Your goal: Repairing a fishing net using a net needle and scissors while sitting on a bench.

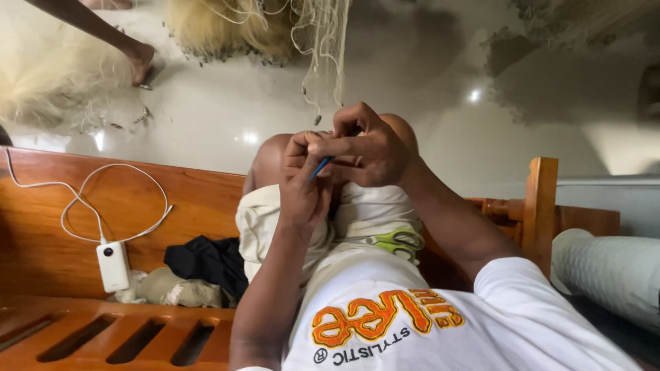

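My two hands meet above my raised knee. My left hand point(302, 189) is closed, its fingers pinched beside a thin blue tool point(321, 165). The upper end of that tool runs under my right hand point(366, 150), which is curled over it. A strand of pale fishing net point(323, 48) hangs from above down to my fingers; how it is gripped is hidden. Green-handled scissors point(393, 242) lie on my lap, on the cream shorts, just below my hands.
I sit on a wooden bench point(103, 206) that carries a white power bank point(113, 266) with its cable, dark cloth point(206, 261) and crumpled rags. Another person's foot point(141, 60) stands on the pale floor by heaps of net. A grey roll point(608, 271) lies at right.
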